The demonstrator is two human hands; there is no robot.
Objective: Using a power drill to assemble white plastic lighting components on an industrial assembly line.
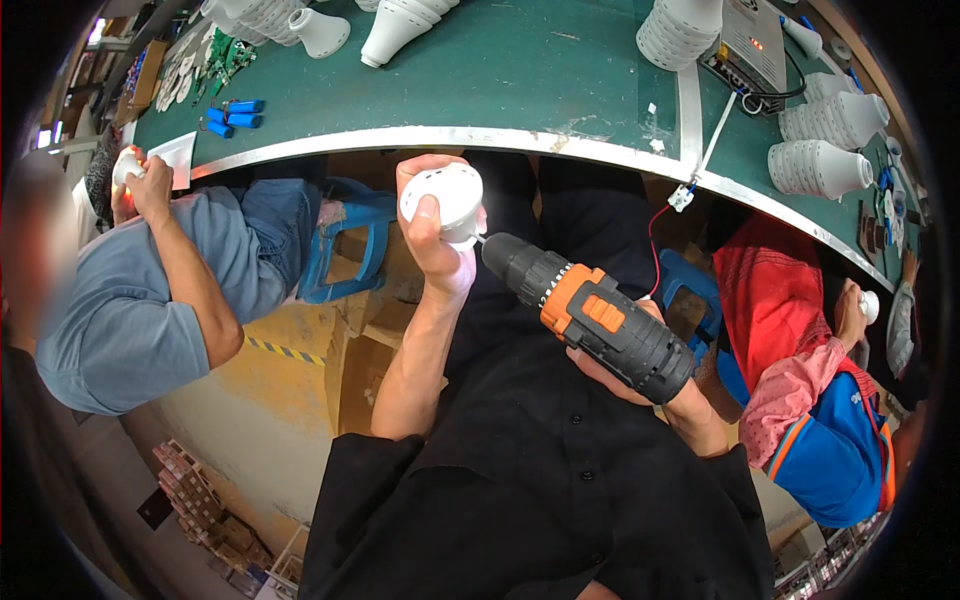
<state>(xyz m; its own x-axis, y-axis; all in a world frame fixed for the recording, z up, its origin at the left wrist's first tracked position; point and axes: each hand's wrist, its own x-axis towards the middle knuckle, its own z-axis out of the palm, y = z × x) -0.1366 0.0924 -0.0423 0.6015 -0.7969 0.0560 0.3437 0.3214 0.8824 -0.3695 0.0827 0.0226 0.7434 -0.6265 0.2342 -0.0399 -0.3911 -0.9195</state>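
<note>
My left hand (440,255) is closed around a white round plastic housing (446,196) with small slots near its rim. It holds the housing up below the table edge, thumb across its side. A black and orange cordless drill (600,318) is gripped in my right hand (612,377), whose fingers are partly hidden under the tool. The thin bit at the drill's chuck points left at the lower side of the housing. Whether the tip touches a screw there is too small to tell.
The green table (480,90) has a white edge (400,138). On it stand white cone stacks (835,120), blue battery cells (235,118), green circuit boards (228,58) and a metal power supply (750,45). Co-workers sit left (130,300) and right (830,450), near blue stools (345,250).
</note>
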